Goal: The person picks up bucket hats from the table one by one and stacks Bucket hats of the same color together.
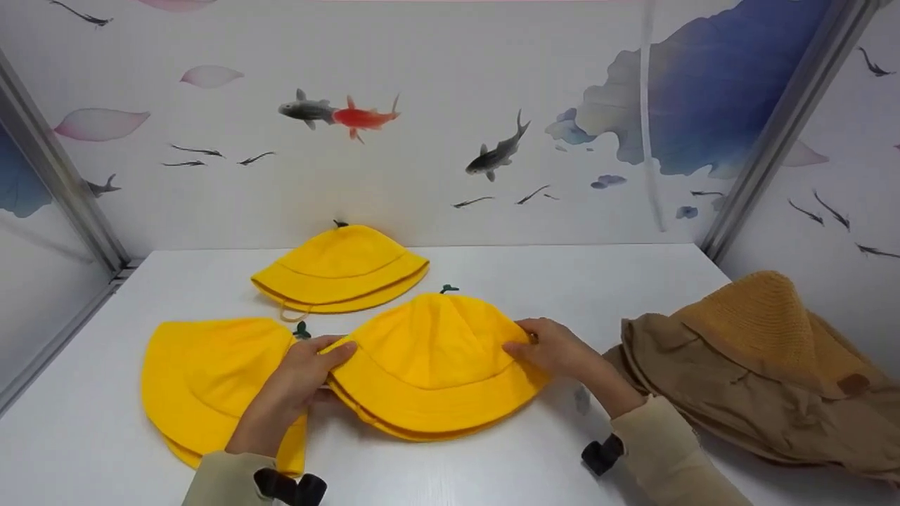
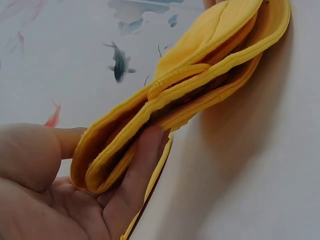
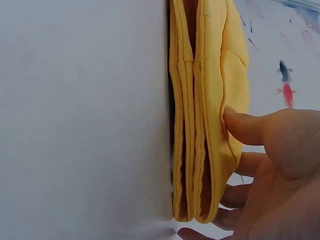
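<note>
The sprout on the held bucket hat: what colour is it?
The sprout is dark green, clearest in the head view.

We see the left hand (image 2: 70, 202) at lower left, gripping the edge of a yellow hat (image 2: 192, 45) between thumb and fingers. The hat's folded layers slant up to the right, and a yellow cord (image 2: 180, 77) lies across them. Below the fingers runs a narrow yellow strip (image 2: 151, 186); we cannot tell its source. A sliver of the other hand (image 2: 211, 4) appears at the top. Behind, we note a grey fish (image 2: 120, 65) and a partly hidden red fish (image 2: 53, 116) on a pale wall (image 2: 55, 65).
</note>
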`<action>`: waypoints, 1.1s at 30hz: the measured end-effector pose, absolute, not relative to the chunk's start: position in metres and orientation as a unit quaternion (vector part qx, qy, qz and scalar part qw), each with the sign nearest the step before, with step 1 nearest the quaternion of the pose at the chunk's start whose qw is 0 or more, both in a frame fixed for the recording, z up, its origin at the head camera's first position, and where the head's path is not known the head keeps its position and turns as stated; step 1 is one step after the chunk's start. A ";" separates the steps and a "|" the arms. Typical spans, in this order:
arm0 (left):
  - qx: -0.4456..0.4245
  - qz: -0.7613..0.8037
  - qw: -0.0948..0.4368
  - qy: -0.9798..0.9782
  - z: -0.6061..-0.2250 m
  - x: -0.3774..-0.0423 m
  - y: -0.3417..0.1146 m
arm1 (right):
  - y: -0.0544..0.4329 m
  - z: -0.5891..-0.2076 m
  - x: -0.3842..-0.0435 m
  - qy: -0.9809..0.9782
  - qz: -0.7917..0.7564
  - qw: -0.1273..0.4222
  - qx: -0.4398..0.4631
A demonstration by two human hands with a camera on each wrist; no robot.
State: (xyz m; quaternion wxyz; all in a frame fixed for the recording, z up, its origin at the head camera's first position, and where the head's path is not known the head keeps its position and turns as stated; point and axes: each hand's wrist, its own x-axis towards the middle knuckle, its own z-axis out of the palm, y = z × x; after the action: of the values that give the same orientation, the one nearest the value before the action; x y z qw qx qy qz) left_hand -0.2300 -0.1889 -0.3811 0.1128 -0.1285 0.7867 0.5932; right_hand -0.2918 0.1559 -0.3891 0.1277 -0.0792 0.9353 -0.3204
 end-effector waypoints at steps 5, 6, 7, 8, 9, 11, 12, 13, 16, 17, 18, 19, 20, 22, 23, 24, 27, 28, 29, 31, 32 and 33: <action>-0.132 0.577 0.105 0.799 -0.382 -0.230 -0.185 | 0.163 -0.386 -0.289 0.939 -0.290 0.181 -0.047; -0.134 0.575 0.107 0.800 -0.382 -0.230 -0.185 | 0.163 -0.386 -0.288 0.939 -0.284 0.187 -0.048; -0.136 0.574 0.111 0.800 -0.382 -0.230 -0.185 | 0.163 -0.386 -0.288 0.940 -0.278 0.193 -0.047; -0.138 0.573 0.115 0.800 -0.382 -0.230 -0.186 | 0.163 -0.386 -0.287 0.940 -0.274 0.197 -0.047; -0.139 0.572 0.119 0.799 -0.382 -0.230 -0.186 | 0.163 -0.386 -0.287 0.940 -0.272 0.200 -0.045; -0.143 0.572 0.129 0.797 -0.381 -0.230 -0.186 | 0.164 -0.387 -0.287 0.940 -0.270 0.203 -0.046; -0.143 0.573 0.133 0.796 -0.380 -0.230 -0.185 | 0.164 -0.388 -0.288 0.939 -0.271 0.204 -0.052; -0.143 0.573 0.135 0.795 -0.380 -0.230 -0.185 | 0.165 -0.388 -0.289 0.938 -0.273 0.204 -0.056; -0.137 0.573 0.140 0.796 -0.379 -0.230 -0.183 | 0.169 -0.391 -0.292 0.937 -0.279 0.201 -0.067; -0.134 0.574 0.143 0.795 -0.379 -0.230 -0.183 | 0.170 -0.392 -0.293 0.936 -0.281 0.202 -0.070; -0.131 0.576 0.144 0.794 -0.379 -0.230 -0.182 | 0.170 -0.392 -0.293 0.935 -0.282 0.201 -0.072; -0.130 0.577 0.147 0.793 -0.379 -0.230 -0.182 | 0.171 -0.392 -0.293 0.935 -0.284 0.201 -0.069; -0.129 0.576 0.150 0.793 -0.379 -0.230 -0.182 | 0.171 -0.392 -0.294 0.935 -0.283 0.202 -0.068; -0.127 0.576 0.155 0.793 -0.379 -0.230 -0.183 | 0.171 -0.393 -0.294 0.935 -0.283 0.204 -0.068; -0.126 0.574 0.157 0.793 -0.379 -0.230 -0.184 | 0.171 -0.393 -0.294 0.935 -0.283 0.204 -0.065; -0.127 0.571 0.158 0.795 -0.379 -0.230 -0.185 | 0.170 -0.392 -0.293 0.935 -0.282 0.205 -0.063; -0.134 0.560 0.158 0.802 -0.379 -0.229 -0.188 | 0.169 -0.392 -0.294 0.935 -0.282 0.207 -0.063; -0.137 0.557 0.156 0.805 -0.379 -0.229 -0.189 | 0.168 -0.392 -0.294 0.934 -0.284 0.207 -0.064; -0.139 0.553 0.154 0.807 -0.378 -0.229 -0.190 | 0.167 -0.391 -0.294 0.934 -0.285 0.206 -0.065; -0.142 0.550 0.152 0.809 -0.376 -0.229 -0.191 | 0.166 -0.391 -0.295 0.934 -0.285 0.204 -0.068; -0.140 0.547 0.151 0.811 -0.374 -0.229 -0.192 | 0.165 -0.390 -0.296 0.934 -0.285 0.203 -0.068; -0.138 0.545 0.150 0.813 -0.373 -0.229 -0.192 | 0.165 -0.389 -0.296 0.935 -0.284 0.202 -0.067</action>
State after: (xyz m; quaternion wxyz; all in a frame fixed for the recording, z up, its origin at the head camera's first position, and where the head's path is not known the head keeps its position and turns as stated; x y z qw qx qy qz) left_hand -0.2292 -0.1924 -0.3730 0.1495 -0.1379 0.8134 0.5450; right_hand -0.2957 0.1647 -0.3890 0.2016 -0.0668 0.9351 -0.2838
